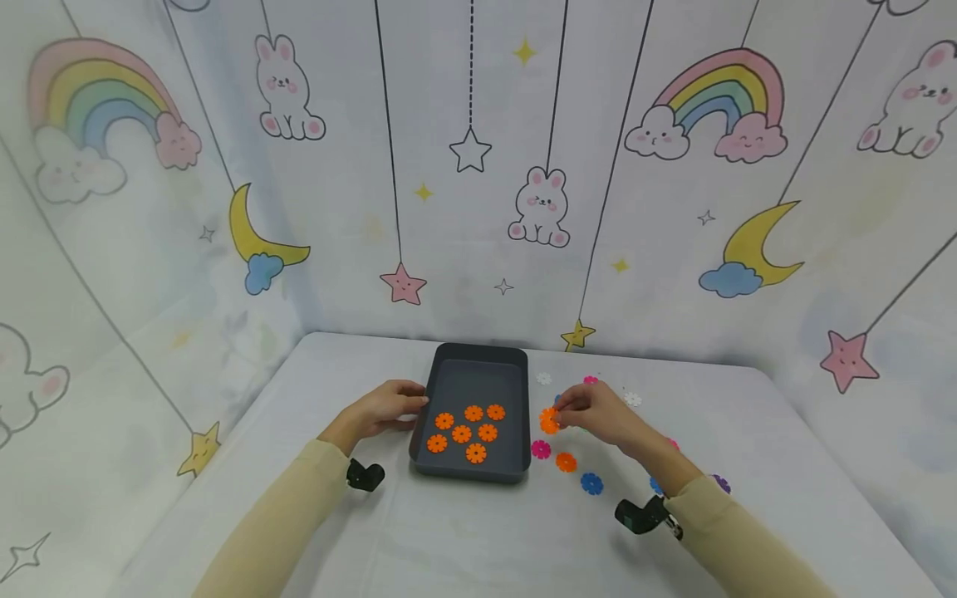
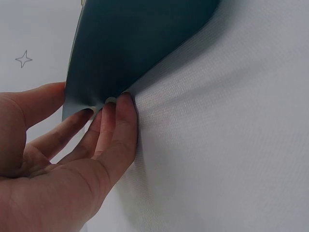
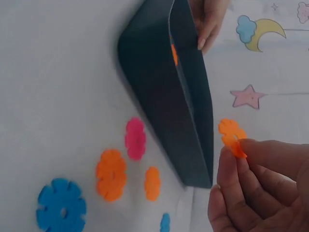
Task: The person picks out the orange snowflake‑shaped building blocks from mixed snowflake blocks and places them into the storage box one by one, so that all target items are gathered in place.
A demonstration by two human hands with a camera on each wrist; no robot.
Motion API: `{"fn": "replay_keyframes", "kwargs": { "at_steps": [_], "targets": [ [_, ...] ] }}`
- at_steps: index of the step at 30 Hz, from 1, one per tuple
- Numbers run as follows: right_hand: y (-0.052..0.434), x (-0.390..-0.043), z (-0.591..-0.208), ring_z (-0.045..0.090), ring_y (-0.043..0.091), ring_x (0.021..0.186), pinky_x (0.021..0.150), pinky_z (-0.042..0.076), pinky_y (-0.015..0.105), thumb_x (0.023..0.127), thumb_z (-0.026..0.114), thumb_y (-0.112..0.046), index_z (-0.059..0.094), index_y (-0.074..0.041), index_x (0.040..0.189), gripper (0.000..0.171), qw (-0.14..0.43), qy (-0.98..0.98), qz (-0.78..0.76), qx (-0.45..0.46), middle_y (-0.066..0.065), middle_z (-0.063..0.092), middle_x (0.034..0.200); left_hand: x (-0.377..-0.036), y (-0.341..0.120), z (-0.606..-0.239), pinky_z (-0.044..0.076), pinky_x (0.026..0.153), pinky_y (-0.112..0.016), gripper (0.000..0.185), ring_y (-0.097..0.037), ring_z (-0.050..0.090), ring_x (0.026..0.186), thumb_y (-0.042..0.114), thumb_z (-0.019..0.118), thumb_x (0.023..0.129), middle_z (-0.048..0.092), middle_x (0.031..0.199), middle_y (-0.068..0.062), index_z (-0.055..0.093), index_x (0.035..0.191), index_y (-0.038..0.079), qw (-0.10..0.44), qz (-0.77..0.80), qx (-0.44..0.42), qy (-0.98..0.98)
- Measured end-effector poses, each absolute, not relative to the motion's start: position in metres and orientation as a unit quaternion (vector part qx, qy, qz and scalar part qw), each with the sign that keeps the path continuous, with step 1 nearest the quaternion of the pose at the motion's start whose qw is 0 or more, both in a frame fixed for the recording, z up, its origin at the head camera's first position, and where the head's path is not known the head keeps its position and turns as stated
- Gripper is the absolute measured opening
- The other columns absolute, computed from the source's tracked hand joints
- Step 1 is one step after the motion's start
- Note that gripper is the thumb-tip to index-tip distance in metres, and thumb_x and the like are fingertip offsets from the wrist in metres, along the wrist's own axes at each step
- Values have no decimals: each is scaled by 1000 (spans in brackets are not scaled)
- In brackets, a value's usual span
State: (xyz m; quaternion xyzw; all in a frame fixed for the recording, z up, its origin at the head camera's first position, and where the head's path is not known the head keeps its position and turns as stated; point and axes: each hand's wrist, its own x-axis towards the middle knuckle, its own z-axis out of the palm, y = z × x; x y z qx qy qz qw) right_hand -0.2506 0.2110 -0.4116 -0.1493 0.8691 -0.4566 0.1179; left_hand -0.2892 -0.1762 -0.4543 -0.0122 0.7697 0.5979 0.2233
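The little orange flower piece [image 1: 549, 420] sits in a pinch of the right hand [image 1: 598, 413]. The thumb and fingers [image 3: 241, 169] squeeze it just to the right of the dark tray [image 1: 523, 390], a bit above the table. It looks like the sorting step: orange pieces go in the tray, and this one is picked up but not yet in. Seven orange flowers [image 1: 467, 430] already lie on the tray floor. I think the next move needs the hand to go left over the tray wall and let go softly, so the piece lands flat with the rest.

The left hand [image 1: 381, 407] rests against the tray's left wall. Its fingers [image 2: 113, 128] are fairly straight and press on the wall, as if to keep the tray from sliding.

On the table to the right lie more flowers: a pink one [image 1: 541, 449], another orange one [image 1: 566, 462], a blue one [image 1: 591, 483] and a white one [image 1: 632, 399] farther back.

The table wears a pale grey cloth [image 1: 463, 540]. The walls behind have bunnies [image 1: 540, 208], rainbows [image 1: 718, 104], moons and stars.
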Motion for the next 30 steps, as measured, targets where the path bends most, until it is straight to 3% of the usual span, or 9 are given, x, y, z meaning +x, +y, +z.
{"fn": "replay_keyframes", "kwargs": {
  "at_steps": [4, 11, 20, 30],
  "targets": [
    [188, -257, -403, 70, 36, 91, 93, 56, 55, 96, 69, -12, 73, -2, 106, 14, 123, 865, -459, -162, 10, 75, 92, -289, -176, -455, 53, 103, -50, 50, -37, 55, 129, 14, 58, 105, 51, 146, -24, 43, 149, -6, 222, 599, -15, 769],
    [148, -271, -385, 71, 30, 88, 84, 59, 40, 94, 71, -10, 73, -1, 104, 14, 132, 866, -441, -193, 8, 76, 89, -286, -175, -451, 53, 103, -50, 50, -37, 54, 130, 13, 57, 105, 50, 147, -25, 42, 149, -6, 225, 600, -17, 768],
    [107, -300, -378, 71, 35, 96, 94, 56, 54, 91, 72, -7, 74, 0, 106, 17, 182, 873, -412, -188, 8, 75, 93, -287, -176, -451, 55, 101, -48, 49, -36, 55, 129, 13, 57, 105, 52, 145, -24, 44, 148, -6, 228, 600, -18, 767],
    [68, -324, -389, 69, 22, 89, 89, 59, 44, 91, 72, -5, 77, 0, 105, 16, 163, 887, -388, -191, 9, 74, 100, -291, -177, -451, 56, 100, -47, 49, -36, 56, 129, 14, 58, 105, 52, 145, -24, 44, 148, -6, 230, 598, -16, 768]
  ]
}}
